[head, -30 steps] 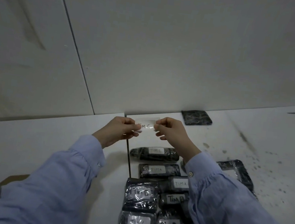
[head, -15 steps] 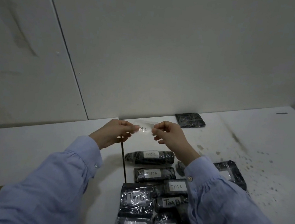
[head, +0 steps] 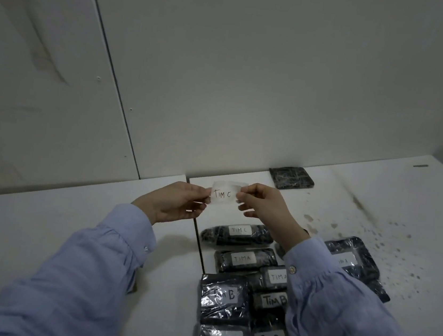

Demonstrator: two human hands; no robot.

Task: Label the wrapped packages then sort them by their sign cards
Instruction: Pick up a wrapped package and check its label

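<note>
1. A small white label [head: 224, 195] reading "TIM C" is held up in the air above the far part of the white table [head: 38, 243], stretched flat between both hands.
2. The left hand [head: 174, 204] pinches the label's left end between thumb and fingers; the right hand [head: 263, 208] pinches its right end the same way.
3. Below the hands lies a cluster of black wrapped packages [head: 231, 286], most bearing white labels marked "TIM A", "TIM B" or "TIM C"; the nearest, a "TIM C" package [head: 237, 234], lies just under the hands.
4. One unlabelled black package [head: 291, 177] lies apart by the wall.
5. Both arms wear light blue sleeves [head: 84, 276].
6. Dark specks [head: 389, 244] mark the table's right side.
</note>
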